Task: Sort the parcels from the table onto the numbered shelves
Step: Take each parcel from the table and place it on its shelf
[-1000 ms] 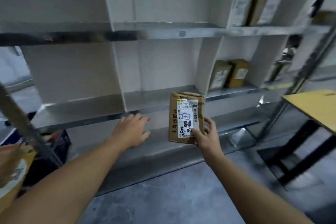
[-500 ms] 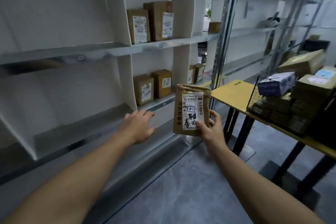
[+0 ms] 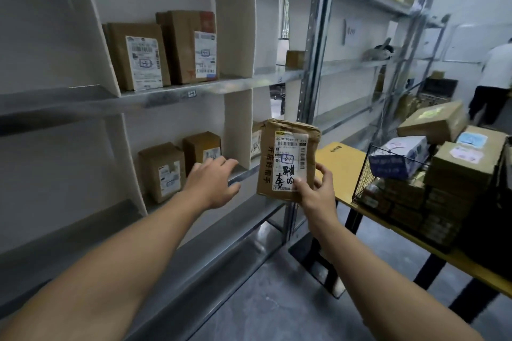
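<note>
Grey metal shelving (image 3: 155, 97) with white dividers along the left, concrete floor (image 3: 277, 299) below; on the upper shelf, two brown boxes (image 3: 138, 55) upright side by side; on the lower shelf, two smaller boxes (image 3: 163, 171) upright in one compartment; grips a brown parcel (image 3: 285, 158) with the right hand (image 3: 315, 196), thumb on the white label, fingers curled behind the lower right corner; holds it upright in the air before the steel post, label toward the camera; holds the left hand (image 3: 213, 183) out toward the lower shelf, fingers apart and relaxed, gripping nothing; contact with the smaller boxes impossible to tell; to the right, yellow table (image 3: 340, 160) bearing a wire basket (image 3: 363, 171) and stacked cartons (image 3: 468, 163); far right, a person (image 3: 496, 72) in white.
</note>
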Demonstrator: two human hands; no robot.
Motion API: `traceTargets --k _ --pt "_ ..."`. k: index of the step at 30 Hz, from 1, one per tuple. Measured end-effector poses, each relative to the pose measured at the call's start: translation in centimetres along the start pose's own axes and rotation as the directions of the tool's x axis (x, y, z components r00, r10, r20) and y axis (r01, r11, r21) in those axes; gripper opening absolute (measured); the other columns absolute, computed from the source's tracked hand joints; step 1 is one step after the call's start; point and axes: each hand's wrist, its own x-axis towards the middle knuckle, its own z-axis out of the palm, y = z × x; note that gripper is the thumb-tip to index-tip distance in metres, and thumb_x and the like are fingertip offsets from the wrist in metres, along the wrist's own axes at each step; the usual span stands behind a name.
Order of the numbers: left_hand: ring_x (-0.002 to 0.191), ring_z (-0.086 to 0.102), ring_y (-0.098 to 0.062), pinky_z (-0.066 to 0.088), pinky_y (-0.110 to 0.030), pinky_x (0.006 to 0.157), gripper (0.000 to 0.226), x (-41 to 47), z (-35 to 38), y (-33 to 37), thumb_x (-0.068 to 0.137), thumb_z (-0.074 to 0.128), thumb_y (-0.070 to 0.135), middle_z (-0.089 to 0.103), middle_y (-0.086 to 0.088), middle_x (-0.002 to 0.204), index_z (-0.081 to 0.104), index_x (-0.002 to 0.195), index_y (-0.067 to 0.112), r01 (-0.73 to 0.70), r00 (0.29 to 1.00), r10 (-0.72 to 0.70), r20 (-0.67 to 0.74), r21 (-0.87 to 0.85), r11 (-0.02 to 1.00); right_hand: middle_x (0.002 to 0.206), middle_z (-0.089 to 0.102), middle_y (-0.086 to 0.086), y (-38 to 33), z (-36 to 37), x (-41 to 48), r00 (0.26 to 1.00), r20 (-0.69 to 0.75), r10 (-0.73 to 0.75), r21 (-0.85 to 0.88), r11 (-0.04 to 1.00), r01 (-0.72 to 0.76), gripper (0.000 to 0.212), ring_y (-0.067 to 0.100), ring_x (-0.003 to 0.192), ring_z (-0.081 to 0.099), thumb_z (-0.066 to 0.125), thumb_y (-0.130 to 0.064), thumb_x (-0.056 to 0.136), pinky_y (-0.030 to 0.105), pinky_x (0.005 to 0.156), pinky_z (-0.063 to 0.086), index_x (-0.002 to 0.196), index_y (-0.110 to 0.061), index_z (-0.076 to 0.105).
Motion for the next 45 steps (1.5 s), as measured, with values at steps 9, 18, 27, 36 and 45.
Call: traceTargets --k 9,18,27,36,45 --pt "0.119 0.050 -0.023 0.041 -0.044 0.101 0.055 12.5 -0.4 -0.5 0.090 0.048 0.053 0.052 0.001 0.133 0.041 0.140 0.030 0.040 0.996 -0.035 -0.081 0.071 0.997 0.127 0.060 0.008 -2.6 1.9 13.9 0.993 0.048 -0.110 0.095 0.990 0.106 0.052 0.025 0.108 0.068 0.065 -0.008 0.095 0.042 0.084 0.062 0.136 -0.026 0.039" --pt "0.118 0.049 -0.019 0.041 -0.044 0.101 0.050 21.6 -0.8 0.6 0.091 0.048 0.047 0.053 0.003 0.131 0.044 0.137 0.029 0.120 0.962 -0.089 -0.257 0.107 0.987 0.119 0.061 -0.001 -5.0 4.0 25.4 0.977 0.155 -0.145 0.256 0.961 0.102 0.049 0.020 0.108 0.067 0.062 -0.008 0.097 0.039 0.083 0.062 0.131 -0.033 0.038" --pt "0.115 0.051 -0.018 0.044 -0.041 0.098 0.048 31.7 -0.2 3.0 0.092 0.048 0.046 0.054 0.003 0.128 0.044 0.136 0.028 0.285 0.896 -0.216 -0.388 0.128 0.950 0.117 0.059 -0.001 -7.2 3.5 39.5 0.921 0.330 -0.206 0.280 0.953 0.113 0.049 0.022 0.107 0.067 0.061 -0.005 0.097 0.047 0.089 0.060 0.134 -0.029 0.038" --pt "0.115 0.050 -0.021 0.040 -0.043 0.098 0.046 36.8 -0.9 4.1 0.092 0.050 0.044 0.054 0.000 0.128 0.045 0.135 0.026 0.372 0.862 -0.270 -0.429 0.175 0.911 0.113 0.062 -0.004 -10.0 4.5 49.9 0.861 0.423 -0.283 0.263 0.948 0.182 0.047 0.015 0.103 0.068 0.060 -0.007 0.098 0.042 0.087 0.061 0.130 -0.033 0.037" --pt "0.109 0.053 -0.022 0.043 -0.041 0.092 0.044 40.5 -1.0 2.0 0.091 0.053 0.043 0.057 0.000 0.124 0.050 0.131 0.024 0.400 0.840 -0.268 -0.471 0.205 0.893 0.117 0.066 0.005 -9.2 8.6 54.9 0.790 0.540 -0.290 0.244 0.952 0.183 0.049 0.025 0.105 0.069 0.062 -0.009 0.096 0.053 0.090 0.058 0.133 -0.030 0.037"
